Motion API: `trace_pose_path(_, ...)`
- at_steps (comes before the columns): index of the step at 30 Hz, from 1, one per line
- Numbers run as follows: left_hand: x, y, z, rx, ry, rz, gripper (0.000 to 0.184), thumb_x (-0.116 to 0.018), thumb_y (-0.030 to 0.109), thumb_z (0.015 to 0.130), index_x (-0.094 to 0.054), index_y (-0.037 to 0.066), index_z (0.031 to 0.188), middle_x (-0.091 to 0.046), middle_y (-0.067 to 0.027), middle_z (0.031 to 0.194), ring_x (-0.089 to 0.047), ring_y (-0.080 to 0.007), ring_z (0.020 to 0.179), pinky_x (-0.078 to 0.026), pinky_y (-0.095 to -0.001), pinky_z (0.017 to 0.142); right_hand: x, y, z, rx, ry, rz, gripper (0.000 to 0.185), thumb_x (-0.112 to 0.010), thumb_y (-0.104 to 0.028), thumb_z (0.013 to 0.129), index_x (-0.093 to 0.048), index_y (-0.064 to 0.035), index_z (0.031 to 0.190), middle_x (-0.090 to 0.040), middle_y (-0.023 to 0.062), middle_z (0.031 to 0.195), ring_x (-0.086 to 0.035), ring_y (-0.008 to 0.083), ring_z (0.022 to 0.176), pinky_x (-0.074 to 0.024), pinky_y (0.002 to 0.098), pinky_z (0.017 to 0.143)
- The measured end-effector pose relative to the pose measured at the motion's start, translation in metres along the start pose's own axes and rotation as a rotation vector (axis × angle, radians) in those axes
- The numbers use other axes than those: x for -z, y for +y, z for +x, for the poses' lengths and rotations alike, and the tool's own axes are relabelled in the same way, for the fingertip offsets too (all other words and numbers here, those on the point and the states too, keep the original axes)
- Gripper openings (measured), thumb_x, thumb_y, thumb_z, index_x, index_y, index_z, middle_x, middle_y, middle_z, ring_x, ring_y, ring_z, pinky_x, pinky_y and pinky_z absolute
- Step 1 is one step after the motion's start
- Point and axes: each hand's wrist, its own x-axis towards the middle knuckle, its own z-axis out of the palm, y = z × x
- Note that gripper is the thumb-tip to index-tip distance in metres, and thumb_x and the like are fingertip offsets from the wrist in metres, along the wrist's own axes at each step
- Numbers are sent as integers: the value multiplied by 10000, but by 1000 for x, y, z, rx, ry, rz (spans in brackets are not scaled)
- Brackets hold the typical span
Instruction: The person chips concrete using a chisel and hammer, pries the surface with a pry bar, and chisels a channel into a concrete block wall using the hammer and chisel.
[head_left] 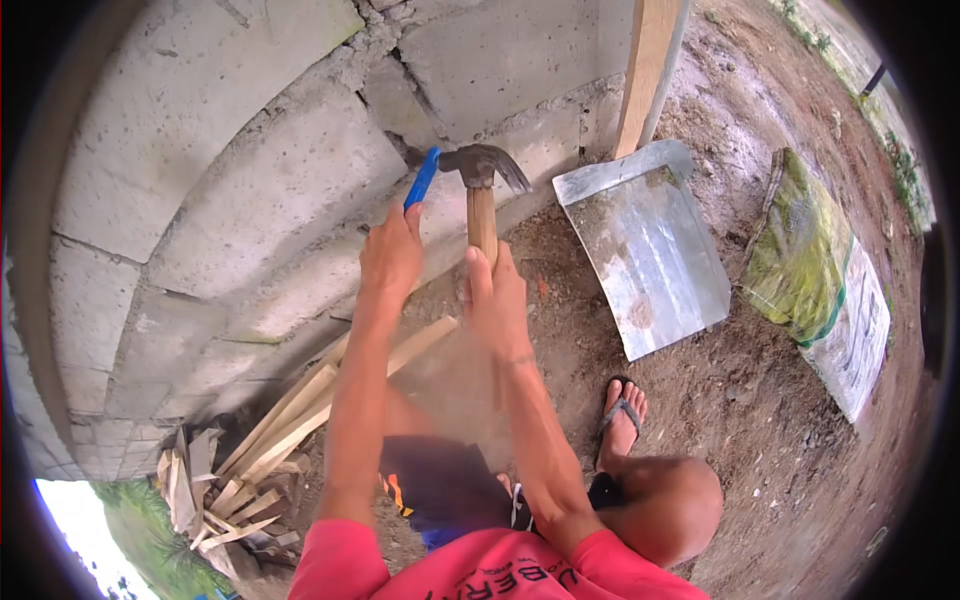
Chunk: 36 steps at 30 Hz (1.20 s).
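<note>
In the head view, my left hand [392,255] is closed around a blue chisel [422,180] held against the concrete block wall [300,190]; its working tip cannot be made out. My right hand [496,290] grips the wooden handle of a claw hammer [482,165]. The hammer's striking face is right by the upper end of the chisel, touching or nearly so. The claw points right, away from the wall joint. Part of the hammer's handle is hidden by my right hand.
A wooden post [645,80] stands against the wall, with a bent metal sheet dustpan [660,260] beside it. Farther right lies a yellow and white sack [820,280] on bare soil. Wooden strips [290,425] and scrap pieces are piled at lower left.
</note>
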Motion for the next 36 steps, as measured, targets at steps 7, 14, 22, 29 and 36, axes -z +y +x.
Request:
trace_pose_path(7,34,1,14,-196,-34,393,366,-417,376,1050,-535,29,1033,-679,-229,788,-656,-467,782,-503,-568,665,53,-6,-13,-57,104,116,389,-466,-437,1033,-470,-49,1012,-519,32,624,-508,111,451,-404,276,390)
trace_pose_path(14,70,-52,-13,-486,-64,413,275,-488,303,1031,-509,30,1008,-647,-216,728,-643,-440,692,-492,-522,581,53,9,-25,-46,77,163,391,-454,-440,1034,-467,-50,1007,-508,30,633,-497,101,449,-410,263,391)
trace_pose_path(22,25,-24,-66,-317,-127,-125,318,-474,327,1036,-496,10,1052,-595,-277,745,-589,-501,747,-419,-525,606,26,-3,-19,198,87,320,321,-638,-274,967,-495,-20,1102,-540,13,708,-504,88,468,-416,249,415)
trace_pose_path(29,19,-14,-91,-420,-165,-171,283,-542,292,1005,-536,14,1058,-624,-246,759,-608,-479,715,-449,-504,587,40,-31,-17,107,-51,491,379,-695,-201,929,-488,9,1168,-621,66,824,-533,95,494,-438,253,428)
trace_pose_path(36,21,-7,-97,-478,-33,-105,270,-539,296,1009,-538,27,1020,-632,-234,757,-617,-464,724,-469,-505,581,31,-23,-5,36,5,620,327,-640,-250,965,-486,9,1093,-682,154,937,-539,108,484,-443,249,425)
